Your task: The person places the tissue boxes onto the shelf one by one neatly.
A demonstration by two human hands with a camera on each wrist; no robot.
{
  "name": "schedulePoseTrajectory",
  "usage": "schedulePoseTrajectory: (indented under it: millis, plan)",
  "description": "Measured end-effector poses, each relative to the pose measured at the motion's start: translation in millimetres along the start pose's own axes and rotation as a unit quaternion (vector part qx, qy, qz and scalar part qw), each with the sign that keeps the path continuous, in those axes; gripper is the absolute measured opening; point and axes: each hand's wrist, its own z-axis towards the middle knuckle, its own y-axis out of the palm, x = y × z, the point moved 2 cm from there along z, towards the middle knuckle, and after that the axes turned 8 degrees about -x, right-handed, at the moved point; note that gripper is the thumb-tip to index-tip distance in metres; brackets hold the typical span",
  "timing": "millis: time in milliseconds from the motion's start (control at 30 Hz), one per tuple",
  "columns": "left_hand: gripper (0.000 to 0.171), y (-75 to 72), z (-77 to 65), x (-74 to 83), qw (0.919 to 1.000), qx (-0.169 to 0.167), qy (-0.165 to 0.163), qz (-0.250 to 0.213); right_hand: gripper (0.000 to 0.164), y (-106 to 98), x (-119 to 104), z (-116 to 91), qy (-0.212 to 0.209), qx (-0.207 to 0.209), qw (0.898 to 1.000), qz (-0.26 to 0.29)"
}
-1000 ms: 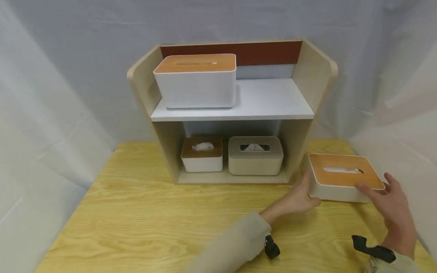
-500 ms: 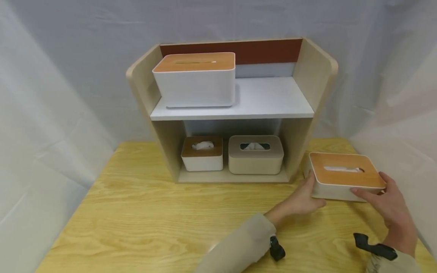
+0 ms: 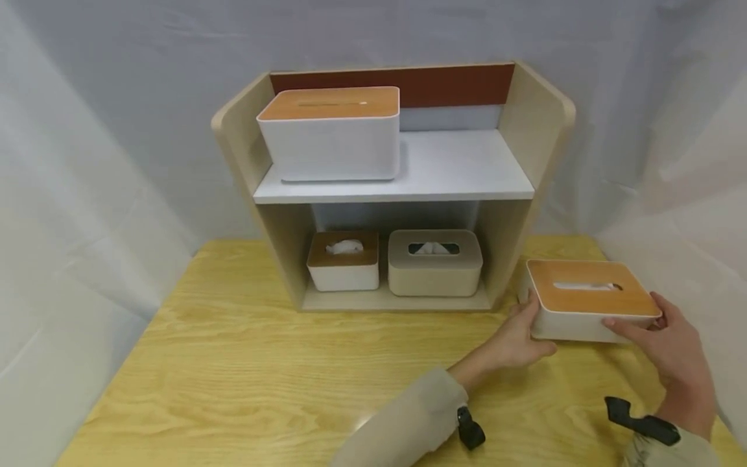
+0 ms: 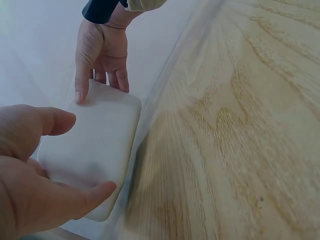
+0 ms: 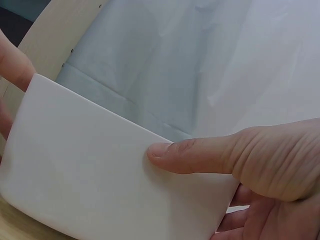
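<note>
A low white tissue box (image 3: 574,328) with an orange-brown wooden lid stands right of the shelf in the head view. My left hand (image 3: 518,337) holds its left end, fingers along the side and thumb low near the front corner. At the other end, my right hand (image 3: 672,344) grips the front right corner. In the right wrist view, the right thumb (image 5: 187,154) presses the box's white front face (image 5: 95,165), while the other fingers go behind the end. The left wrist view has both hands at opposite ends of the box (image 4: 107,132). Its far side is hidden.
A two-tier shelf (image 3: 467,194) stands at the back. A large white tissue box (image 3: 329,149) sits upper left; below are a small brown-lidded one (image 3: 345,277) and a beige one (image 3: 434,279). White sheeting (image 3: 688,188) hangs close to the right of the wooden table (image 3: 233,376).
My left hand has shifted slightly right around the box's front left corner. The right thumb has slid a little left along the front. The box has barely moved.
</note>
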Motion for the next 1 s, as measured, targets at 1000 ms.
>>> schedulePoseTrajectory:
  millis: [1000]
  plan:
    - [0.086, -21.3, -55.6, 41.8, 0.9833, 0.144, 0.112, -0.004, 0.074, -49, -5, -38, -0.139, -0.031, 0.989, 0.027]
